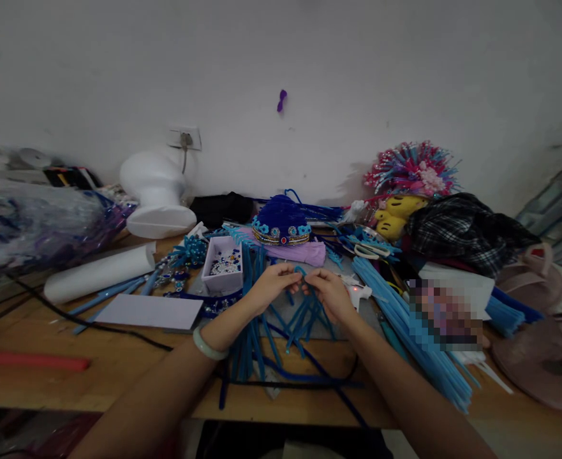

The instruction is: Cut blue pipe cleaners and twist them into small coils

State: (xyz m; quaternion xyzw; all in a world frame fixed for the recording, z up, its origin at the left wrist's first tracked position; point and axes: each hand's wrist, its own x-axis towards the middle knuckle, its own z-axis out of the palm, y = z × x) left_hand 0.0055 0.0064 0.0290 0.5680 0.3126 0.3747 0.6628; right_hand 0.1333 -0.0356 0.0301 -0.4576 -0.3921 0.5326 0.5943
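Note:
Between my two hands a short piece of teal pipe cleaner point(300, 270) is bent into a small loop. My left hand point(275, 284), below a pale bangle on the forearm, pinches one side of it. The other side is held in the closed fingertips of my right hand point(329, 292). Under them hang or lie several loose teal pipe cleaners point(304, 319); I cannot tell whether they join the loop. Just beyond stands a dark blue headpiece point(281, 217) with a gold, jewelled band. A white glue gun point(358, 293) with a red light lies beside my right hand.
Left of my hands are a lilac box point(222, 280) of beads, a white card point(149, 311) and a white roll point(99, 273). A white foam head point(156, 191) stands behind. Bundled light-blue pipe cleaners point(414, 331) lie right. A black cable point(94, 326) crosses the wooden table.

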